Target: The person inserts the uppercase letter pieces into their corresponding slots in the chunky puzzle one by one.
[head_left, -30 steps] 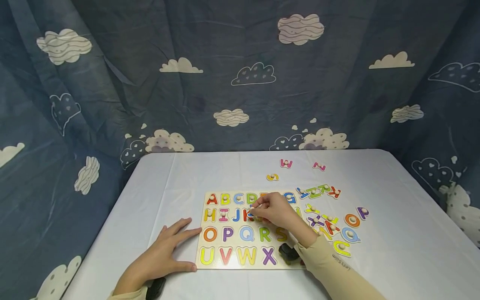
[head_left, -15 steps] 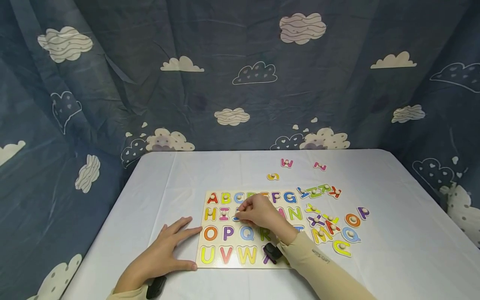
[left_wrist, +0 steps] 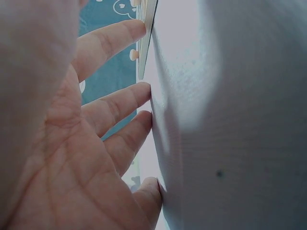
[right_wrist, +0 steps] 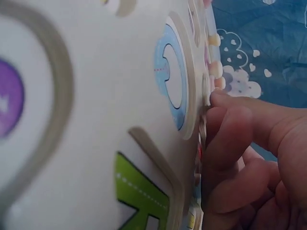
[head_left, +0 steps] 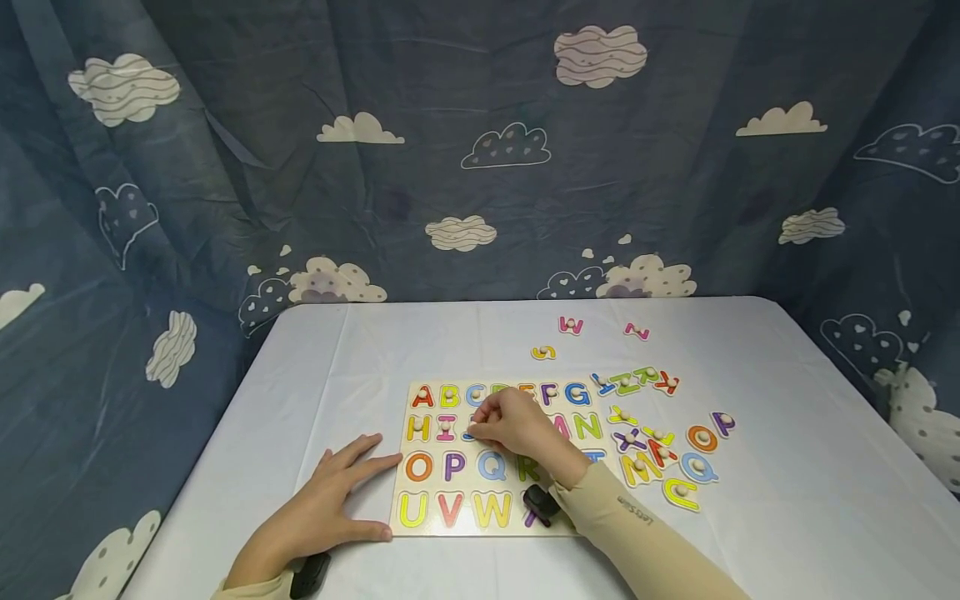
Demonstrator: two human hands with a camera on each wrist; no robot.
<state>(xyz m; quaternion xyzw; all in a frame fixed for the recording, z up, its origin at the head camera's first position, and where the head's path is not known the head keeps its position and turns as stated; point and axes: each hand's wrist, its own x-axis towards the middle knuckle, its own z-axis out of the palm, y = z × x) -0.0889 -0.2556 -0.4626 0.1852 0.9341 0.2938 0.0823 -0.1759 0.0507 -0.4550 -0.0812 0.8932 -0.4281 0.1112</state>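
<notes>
My right hand (head_left: pixel 517 427) is over the second row of a wooden alphabet puzzle board (head_left: pixel 512 487). Its thumb and index finger pinch a blue letter J piece (head_left: pixel 468 434) at the J slot; most of the piece is hidden behind the fingers. In the right wrist view the fingertips (right_wrist: pixel 217 98) meet close against the board, past the Q slot (right_wrist: pixel 180 81). My left hand (head_left: pixel 322 508) lies spread along the board's left side, index finger and thumb at its edge. In the left wrist view its fingers (left_wrist: pixel 112 45) are extended, with several fingertips on the white cloth.
Knobbed letter pieces A (head_left: pixel 422 396), B (head_left: pixel 449 396), H (head_left: pixel 418 428) and I (head_left: pixel 446 428) sit in their slots. Several loose letters, including O (head_left: pixel 702 438), Q (head_left: pixel 698 467) and M (head_left: pixel 640 469), lie right of the board. W (head_left: pixel 570 326) lies farther back.
My right hand has moved left from the K slot to the J slot with the blue piece, then stayed there over the last half second. My left hand has stayed in place.
</notes>
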